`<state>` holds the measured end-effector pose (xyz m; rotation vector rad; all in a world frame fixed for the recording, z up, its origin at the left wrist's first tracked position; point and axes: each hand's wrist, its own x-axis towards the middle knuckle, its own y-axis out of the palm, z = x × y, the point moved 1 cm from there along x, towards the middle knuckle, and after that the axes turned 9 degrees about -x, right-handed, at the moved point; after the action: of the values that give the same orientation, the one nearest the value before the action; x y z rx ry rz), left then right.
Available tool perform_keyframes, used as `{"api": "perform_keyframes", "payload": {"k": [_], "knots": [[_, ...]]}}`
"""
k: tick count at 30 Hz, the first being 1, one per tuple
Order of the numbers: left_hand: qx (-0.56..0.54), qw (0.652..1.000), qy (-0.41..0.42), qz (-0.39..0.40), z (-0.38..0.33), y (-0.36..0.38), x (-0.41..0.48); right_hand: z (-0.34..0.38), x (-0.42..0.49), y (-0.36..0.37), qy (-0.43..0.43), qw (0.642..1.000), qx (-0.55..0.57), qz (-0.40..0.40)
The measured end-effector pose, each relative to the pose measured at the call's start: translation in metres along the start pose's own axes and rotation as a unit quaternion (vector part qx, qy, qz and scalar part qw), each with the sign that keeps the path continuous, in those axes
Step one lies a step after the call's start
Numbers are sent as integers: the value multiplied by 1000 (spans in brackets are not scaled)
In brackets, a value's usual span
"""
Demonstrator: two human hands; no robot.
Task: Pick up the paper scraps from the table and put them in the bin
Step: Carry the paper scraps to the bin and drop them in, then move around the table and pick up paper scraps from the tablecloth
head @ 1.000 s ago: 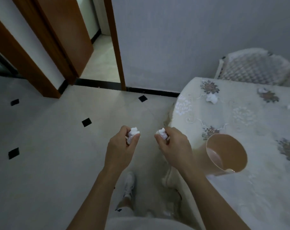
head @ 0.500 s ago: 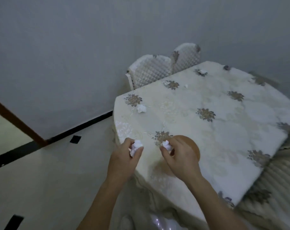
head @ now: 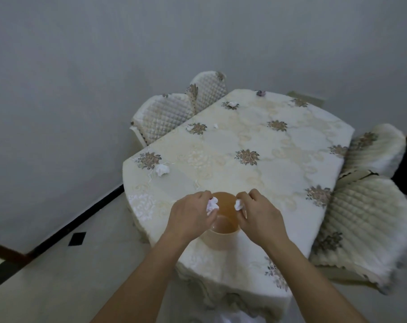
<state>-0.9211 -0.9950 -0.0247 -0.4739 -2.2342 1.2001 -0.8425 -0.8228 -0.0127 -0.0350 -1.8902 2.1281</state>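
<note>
The left hand (head: 188, 216) pinches a crumpled paper scrap (head: 212, 205) between thumb and fingers, and the right hand (head: 261, 216) pinches a second scrap (head: 238, 204) the same way. Both scraps hang over the open mouth of the tan bin (head: 221, 240), which stands between the two hands near the bench's (head: 279, 183) front edge. Beyond the left hand, off to its outer side, a loose scrap (head: 162, 169) lies on the flowered cloth beside a printed bloom. Farther past both hands a small scrap (head: 216, 125) sits mid-cloth, and a far scrap (head: 232, 103) rests near the back edge, close to the quilted chairs (head: 167, 117).
</note>
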Motion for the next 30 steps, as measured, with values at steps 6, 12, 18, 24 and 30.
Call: {"api": "perform_keyframes", "payload": {"k": [6,12,18,24,30], "knots": [[29,1000,-2,11,-5,13,11,0,11,5,-3,999,-35,0],[77,996,-33,16,-6,29,11,0,17,13,-6,999,-41,28],[73,993,-73,61,7,33,2,-8,4,23,-20,997,-39,56],[84,995,-45,24,2,24,6,-8,5,17,-20,999,-32,32],[86,995,-19,-42,-3,-8,25,-1,31,-16,-35,998,-36,-41]]}}
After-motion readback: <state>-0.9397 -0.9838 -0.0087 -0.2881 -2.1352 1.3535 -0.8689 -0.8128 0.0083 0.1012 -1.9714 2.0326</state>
